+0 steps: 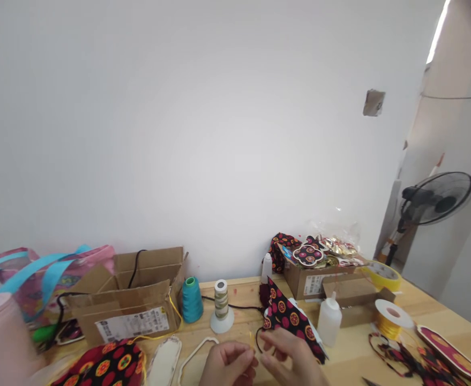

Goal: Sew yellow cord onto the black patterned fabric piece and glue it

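Note:
At the bottom middle, my left hand (pixel 231 364) is closed, thumb and index finger pinched together. A short bit of yellow thread (pixel 251 339) shows at its fingertips. Close beside it, my right hand (pixel 291 358) has its thumb and fingers bent toward the left fingertips; what they pinch is too small and blurred to make out. Behind the right hand lies a dark patterned fabric piece (pixel 285 311). Left of my hands are a white-edged frame outline (pixel 189 360) and a pale oblong panel (pixel 165 360).
An open cardboard box (pixel 139 308), teal thread cone (pixel 192 301) and thread spool (pixel 221 303) stand behind. Rightward are a white squeeze bottle (pixel 329 321), filled box (pixel 299 281), yellow cord spool (pixel 390 324) and pointed metal tip (pixel 368 381). A pink container (pixel 4 338) stands left.

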